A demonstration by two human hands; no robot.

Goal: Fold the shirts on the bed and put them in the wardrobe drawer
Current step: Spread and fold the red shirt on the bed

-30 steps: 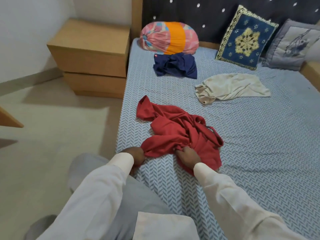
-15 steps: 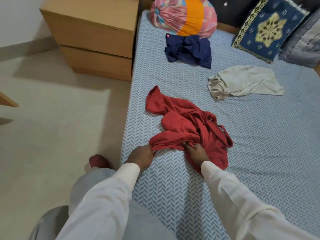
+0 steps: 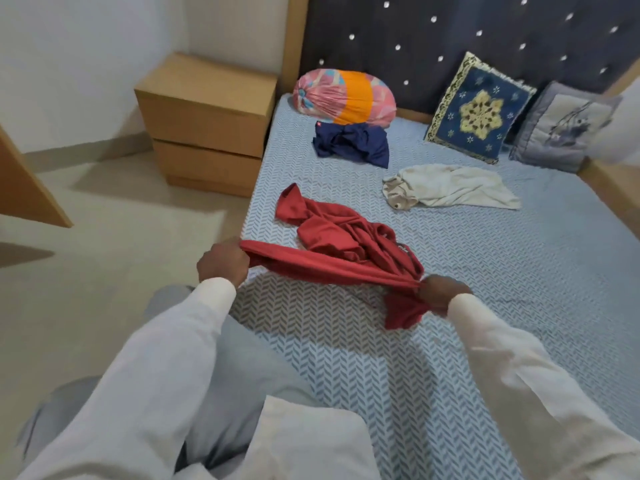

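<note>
Fingers of the left hand (image 3: 223, 265) and the right hand (image 3: 443, 294) are curled tight on the red shirt (image 3: 346, 233). Each grips one end of a stretched edge held just above the bed (image 3: 502, 306), near its left edge. The rest of the shirt lies crumpled behind. Farther up the bed, a navy shirt (image 3: 351, 143) touches a tied cloth bundle (image 3: 344, 98), and a cream shirt (image 3: 450, 185) lies toward the middle.

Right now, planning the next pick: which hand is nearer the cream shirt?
Right. The right hand, gripping the red shirt, is in front of the cream shirt; the left hand grips its other end, off by the bed's left edge.
</note>
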